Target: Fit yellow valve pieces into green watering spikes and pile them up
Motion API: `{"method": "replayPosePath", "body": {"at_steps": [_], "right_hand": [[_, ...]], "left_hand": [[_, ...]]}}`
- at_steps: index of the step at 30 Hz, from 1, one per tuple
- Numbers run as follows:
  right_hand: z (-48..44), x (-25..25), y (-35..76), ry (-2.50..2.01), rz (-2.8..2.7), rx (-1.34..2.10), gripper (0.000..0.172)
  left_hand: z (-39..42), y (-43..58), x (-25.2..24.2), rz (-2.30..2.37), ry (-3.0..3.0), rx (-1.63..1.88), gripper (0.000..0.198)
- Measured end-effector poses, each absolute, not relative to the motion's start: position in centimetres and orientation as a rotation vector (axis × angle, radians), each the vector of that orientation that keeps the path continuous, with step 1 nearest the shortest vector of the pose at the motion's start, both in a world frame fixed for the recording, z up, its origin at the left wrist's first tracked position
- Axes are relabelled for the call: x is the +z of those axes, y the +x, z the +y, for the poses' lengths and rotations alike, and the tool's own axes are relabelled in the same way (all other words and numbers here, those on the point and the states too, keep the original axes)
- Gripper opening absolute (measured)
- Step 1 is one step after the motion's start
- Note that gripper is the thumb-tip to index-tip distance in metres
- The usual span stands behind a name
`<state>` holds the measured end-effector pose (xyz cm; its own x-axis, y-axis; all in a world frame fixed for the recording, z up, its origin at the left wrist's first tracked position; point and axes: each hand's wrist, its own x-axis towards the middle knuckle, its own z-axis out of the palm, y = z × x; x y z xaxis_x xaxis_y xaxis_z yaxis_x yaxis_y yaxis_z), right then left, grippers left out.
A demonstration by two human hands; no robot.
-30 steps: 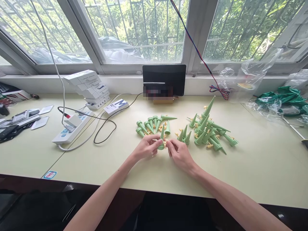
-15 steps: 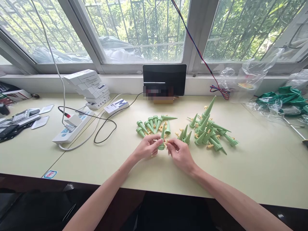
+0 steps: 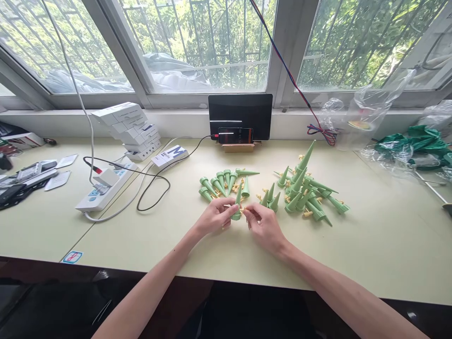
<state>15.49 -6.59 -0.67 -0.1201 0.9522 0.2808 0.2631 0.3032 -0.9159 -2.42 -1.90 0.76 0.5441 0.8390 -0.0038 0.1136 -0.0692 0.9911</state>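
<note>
Upright between the fingers of my left hand (image 3: 217, 216) is a green plant watering spike (image 3: 239, 196), its tip pointing up. My right hand (image 3: 263, 226) pinches the small yellow valve (image 3: 242, 211) at the spike's base; the fingertips partly cover it. Just beyond my left hand, several green spikes (image 3: 221, 178) lie fanned out, and one stands upright (image 3: 246, 187). A few more spikes (image 3: 270, 197) with yellow valves stand beyond my right hand. Farther right is a loose pile of spikes (image 3: 300, 190), some upright and some lying down.
A phone (image 3: 235, 135) leans against a dark tablet (image 3: 240, 110) at the back. Left are a power strip (image 3: 106, 190) with cables, a small box (image 3: 169, 157) and stacked white boxes (image 3: 123, 125). Clear plastic wrap and green bags (image 3: 416, 143) lie at the far right.
</note>
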Motion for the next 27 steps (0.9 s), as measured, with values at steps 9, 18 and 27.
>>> {"method": "replayPosePath", "body": {"at_steps": [9, 18, 27], "right_hand": [[-6.4, -0.84, 15.61, -1.163, -1.57, 1.038, 0.029], [-6.1, -0.86, 15.85, -1.073, -1.471, 1.35, 0.034], [-6.39, -0.9, 15.96, -1.141, -1.698, 0.937, 0.032]], "left_hand": [[-1.78, -2.63, 0.18, 0.834, 1.792, 0.757, 0.03], [-1.85, -2.25, 0.86, 0.848, 2.059, 0.857, 0.034], [-1.99, -2.53, 0.11, 0.841, 1.663, 0.717, 0.035]]}}
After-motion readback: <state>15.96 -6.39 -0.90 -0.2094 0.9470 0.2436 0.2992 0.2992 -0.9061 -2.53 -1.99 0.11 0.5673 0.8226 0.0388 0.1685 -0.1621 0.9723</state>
